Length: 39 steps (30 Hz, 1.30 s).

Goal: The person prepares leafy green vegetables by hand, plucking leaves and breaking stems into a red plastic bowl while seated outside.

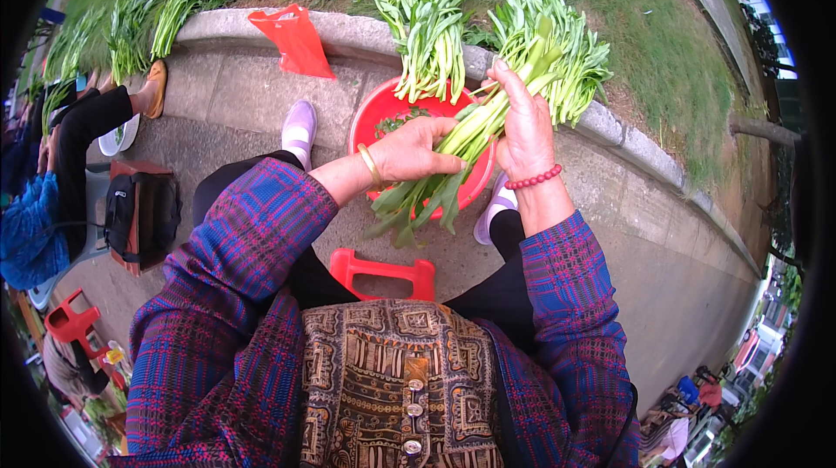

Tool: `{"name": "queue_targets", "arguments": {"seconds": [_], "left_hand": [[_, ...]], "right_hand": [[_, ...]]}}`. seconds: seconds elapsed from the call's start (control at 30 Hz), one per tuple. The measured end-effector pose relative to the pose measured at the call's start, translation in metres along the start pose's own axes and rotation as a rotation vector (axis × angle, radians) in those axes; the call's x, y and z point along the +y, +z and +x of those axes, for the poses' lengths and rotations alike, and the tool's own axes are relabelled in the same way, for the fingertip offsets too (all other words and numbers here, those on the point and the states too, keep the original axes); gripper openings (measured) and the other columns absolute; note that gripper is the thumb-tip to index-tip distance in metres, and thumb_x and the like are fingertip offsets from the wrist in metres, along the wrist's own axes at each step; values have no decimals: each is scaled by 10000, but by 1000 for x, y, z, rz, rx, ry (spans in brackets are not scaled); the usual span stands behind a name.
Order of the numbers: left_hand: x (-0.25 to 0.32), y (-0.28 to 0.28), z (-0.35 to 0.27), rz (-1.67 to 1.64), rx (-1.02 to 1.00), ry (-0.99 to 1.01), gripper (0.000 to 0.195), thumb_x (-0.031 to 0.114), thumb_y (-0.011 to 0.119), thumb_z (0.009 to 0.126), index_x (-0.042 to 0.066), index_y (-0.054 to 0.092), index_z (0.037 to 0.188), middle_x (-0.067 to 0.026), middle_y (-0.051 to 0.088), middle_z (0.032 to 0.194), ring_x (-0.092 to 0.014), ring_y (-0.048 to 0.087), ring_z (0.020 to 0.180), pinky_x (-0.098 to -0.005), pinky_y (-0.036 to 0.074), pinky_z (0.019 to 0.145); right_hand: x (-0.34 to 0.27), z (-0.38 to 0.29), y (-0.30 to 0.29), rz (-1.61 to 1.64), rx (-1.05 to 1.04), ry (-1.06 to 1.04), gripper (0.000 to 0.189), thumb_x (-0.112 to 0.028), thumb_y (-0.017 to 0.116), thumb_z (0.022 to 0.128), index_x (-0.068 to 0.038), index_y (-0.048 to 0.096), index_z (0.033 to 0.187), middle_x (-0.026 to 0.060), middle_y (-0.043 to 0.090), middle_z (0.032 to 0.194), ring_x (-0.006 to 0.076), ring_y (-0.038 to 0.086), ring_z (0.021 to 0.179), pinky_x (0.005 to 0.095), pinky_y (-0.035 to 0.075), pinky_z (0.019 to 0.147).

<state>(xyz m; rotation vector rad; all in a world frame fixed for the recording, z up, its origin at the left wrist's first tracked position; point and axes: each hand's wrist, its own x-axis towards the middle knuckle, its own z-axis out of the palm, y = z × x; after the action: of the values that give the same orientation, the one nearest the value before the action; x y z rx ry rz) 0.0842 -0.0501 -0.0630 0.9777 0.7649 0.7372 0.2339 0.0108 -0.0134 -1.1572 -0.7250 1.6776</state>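
A bundle of leafy green stalks (480,125) lies slantwise across both hands, its leaves hanging to the lower left. My left hand (415,151), with a gold-coloured bangle at the wrist, grips the bundle near the leaves. My right hand (522,122), with a red bead bracelet, is closed around the thick stem end. Below the hands stands a red plastic basin (373,105) with some cut greens (400,120) inside. One bunch of greens (428,37) reaches over the basin's far rim; another bunch (578,69) lies on the curb behind my right hand.
A red plastic bag (297,43) hangs over the stone curb (353,30). Near my knees is a red stool (385,272). Seated people with more greens (192,1) are at the left, by a black bag (140,213) and a white basket (121,136). Grass borders the curb.
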Motion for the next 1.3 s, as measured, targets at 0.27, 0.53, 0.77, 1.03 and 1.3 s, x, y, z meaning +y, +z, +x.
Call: {"name": "queue_targets", "arguments": {"seconds": [0.27,0.53,0.77,1.03,1.3], "left_hand": [[23,-23,-8,-490,-30,-89,481,70,639,809,24,502,1268,-85,632,1122,-144,623,986,-299,497,890],[42,-15,-10,-362,58,31,421,61,655,824,37,536,1228,-53,649,1020,-136,627,906,-294,503,843],[38,-22,-11,-404,92,-2,368,37,663,819,32,582,1178,-45,644,1081,-126,621,970,-288,492,892],[45,-24,-13,-493,80,46,349,30,611,825,6,581,1171,-86,647,1100,-178,613,1027,-331,458,952],[46,-26,-20,-395,132,18,345,14,580,820,11,578,1164,-65,647,1073,-159,620,977,-320,477,919]], "right_hand": [[-22,-3,-8,-136,-224,82,390,-381,631,879,-70,594,1111,34,632,974,101,590,783,232,472,648],[-15,-5,-13,-276,-210,-30,414,-333,672,861,-32,583,1130,22,641,948,76,580,771,201,444,639],[-3,-4,-10,-336,-315,54,415,-258,716,827,2,569,1115,22,649,906,46,568,769,177,423,615],[-6,-2,-16,-160,-396,130,200,-184,597,900,-41,605,1039,37,648,939,92,614,811,234,502,679],[-11,-11,-2,-242,-399,77,286,-265,685,848,-49,636,1029,-28,634,844,34,548,710,182,418,602]]}}
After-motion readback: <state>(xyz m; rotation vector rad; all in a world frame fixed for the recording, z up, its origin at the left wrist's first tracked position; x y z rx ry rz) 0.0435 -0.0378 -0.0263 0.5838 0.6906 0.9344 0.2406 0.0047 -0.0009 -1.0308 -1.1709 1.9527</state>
